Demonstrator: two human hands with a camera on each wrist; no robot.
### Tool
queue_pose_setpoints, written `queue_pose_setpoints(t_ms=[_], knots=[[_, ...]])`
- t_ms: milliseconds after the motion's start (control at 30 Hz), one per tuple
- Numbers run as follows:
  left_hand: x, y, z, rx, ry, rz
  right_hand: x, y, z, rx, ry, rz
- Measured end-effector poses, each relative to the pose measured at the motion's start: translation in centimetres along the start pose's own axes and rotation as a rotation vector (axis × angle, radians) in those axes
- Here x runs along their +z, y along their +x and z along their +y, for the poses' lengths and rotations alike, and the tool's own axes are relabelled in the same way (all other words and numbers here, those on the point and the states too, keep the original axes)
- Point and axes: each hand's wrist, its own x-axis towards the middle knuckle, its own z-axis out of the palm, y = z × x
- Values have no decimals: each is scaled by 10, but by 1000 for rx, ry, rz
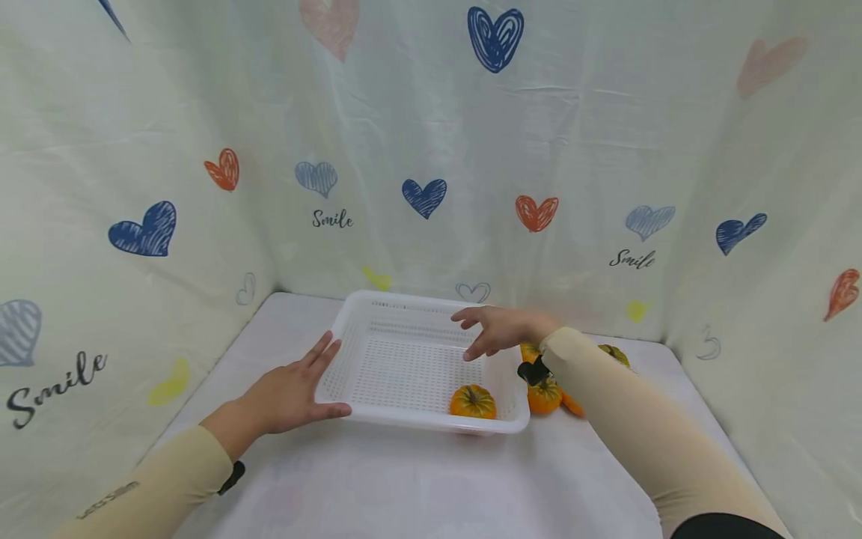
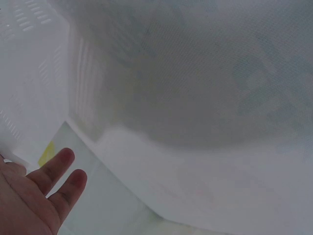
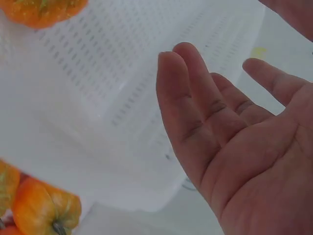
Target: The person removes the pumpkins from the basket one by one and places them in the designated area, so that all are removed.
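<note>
A white perforated plastic basket [image 1: 404, 418] rests on the table, with one small orange and green pumpkin [image 1: 474, 403] in its front right part. My left hand [image 1: 286, 393] is at the basket's left side, fingers extended, thumb along the front left corner of the rim. Over the right half of the basket, my right hand [image 1: 505, 328] hovers with fingers relaxed and apart. In the right wrist view its palm [image 3: 264, 171] shows bare, with nothing held.
Several more pumpkins [image 1: 544, 398] lie on the white table [image 1: 404, 486] just right of the basket, partly hidden behind the right forearm [image 1: 626, 404]. A pale curtain [image 1: 377, 112] printed with hearts surrounds the table at the back and sides.
</note>
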Motion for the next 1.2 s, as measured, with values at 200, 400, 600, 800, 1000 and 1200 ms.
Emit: queue_pose_setpoints(t_ms=[200,400,600,800,1000,1200], knots=[[1,1,0,-2,4,3,15,9,8,41,33,-74],[-2,0,2,1,2,0,23,10,18,74,31,-141],[-2,0,3,2,7,-6,31,12,23,112,20,-164],[-2,0,3,-3,9,-4,39,14,23,114,18,-183],[-2,-1,2,-3,6,2,42,15,18,96,20,-188],[0,0,0,-3,6,1,47,19,13,88,5,-182]])
